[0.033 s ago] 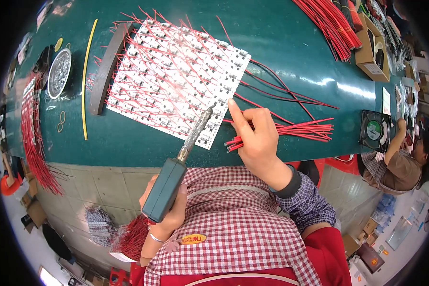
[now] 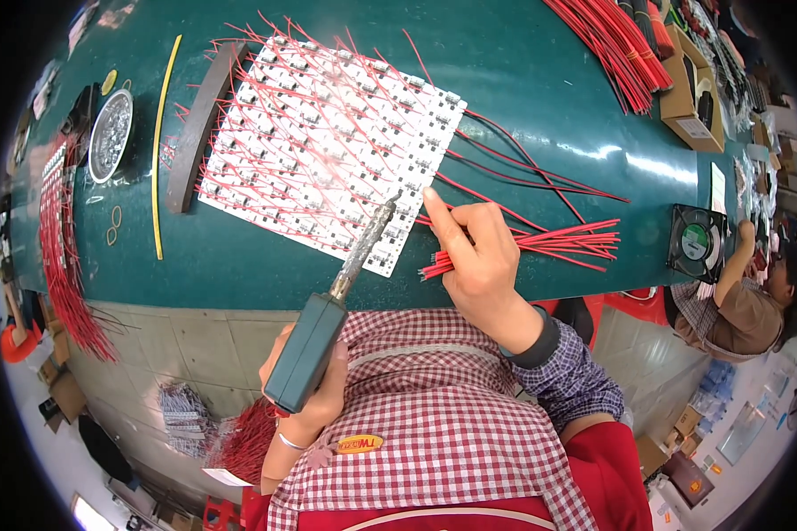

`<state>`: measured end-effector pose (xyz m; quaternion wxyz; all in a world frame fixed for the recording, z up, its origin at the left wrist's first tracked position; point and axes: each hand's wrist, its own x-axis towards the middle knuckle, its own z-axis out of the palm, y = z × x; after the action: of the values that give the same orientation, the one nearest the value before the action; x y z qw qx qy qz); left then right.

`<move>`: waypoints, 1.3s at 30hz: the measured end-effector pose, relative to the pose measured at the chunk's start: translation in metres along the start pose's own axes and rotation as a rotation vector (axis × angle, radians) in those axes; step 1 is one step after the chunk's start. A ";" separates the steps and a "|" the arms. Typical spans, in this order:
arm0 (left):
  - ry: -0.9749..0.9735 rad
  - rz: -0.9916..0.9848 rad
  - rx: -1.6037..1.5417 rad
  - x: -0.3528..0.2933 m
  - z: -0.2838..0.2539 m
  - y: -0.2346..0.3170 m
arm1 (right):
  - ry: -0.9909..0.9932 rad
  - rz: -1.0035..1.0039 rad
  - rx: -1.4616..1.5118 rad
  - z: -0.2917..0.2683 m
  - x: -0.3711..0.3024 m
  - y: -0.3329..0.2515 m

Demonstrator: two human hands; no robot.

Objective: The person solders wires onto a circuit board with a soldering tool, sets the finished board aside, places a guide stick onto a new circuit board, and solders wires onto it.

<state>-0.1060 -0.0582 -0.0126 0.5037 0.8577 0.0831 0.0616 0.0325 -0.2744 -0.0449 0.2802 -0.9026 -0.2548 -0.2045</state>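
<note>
- So the white board (image 2: 429, 133) is lying tilted on the green table (image 2: 522, 80), upper middle of the frame, with red wires (image 2: 549, 184) running all over it and trailing off its right edge.
- Left hand (image 2: 329, 389), lower middle-left, is wrapping its fingers around the handle of a soldering iron (image 2: 305, 354). The iron's tip is resting on or right over the board's lower right part, can't tell if it's actually touching.
- Right hand (image 2: 480, 257), just right of center, is poking one digit up at the board's right edge while the other fingers are curling in. Can't tell if it's pinching a wire.
- A bundle of red wires (image 2: 584, 241) is sticking out both sides of that hand; held or just lying under it, no idea.
- Barely anything is changing from the picture before: right hand and bundle are sitting a hair differently, the iron is staying put. To me, the work is looking parked at that one spot.
- A dark bar (image 2: 205, 133) is lying along the board's left edge.
</note>
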 end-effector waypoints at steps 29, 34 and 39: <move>-0.073 0.082 0.068 0.007 0.001 0.008 | -0.052 -0.019 0.020 -0.006 0.000 -0.007; -0.072 0.052 0.048 0.016 0.001 0.018 | -0.046 -0.042 -0.006 -0.005 0.001 -0.007; -0.068 0.052 0.002 0.018 0.001 0.017 | -0.047 -0.044 -0.006 -0.005 0.000 -0.007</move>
<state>-0.0867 -0.0641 0.0021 0.5036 0.8616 0.0438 0.0454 0.0277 -0.2724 -0.0386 0.2670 -0.9021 -0.2805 -0.1904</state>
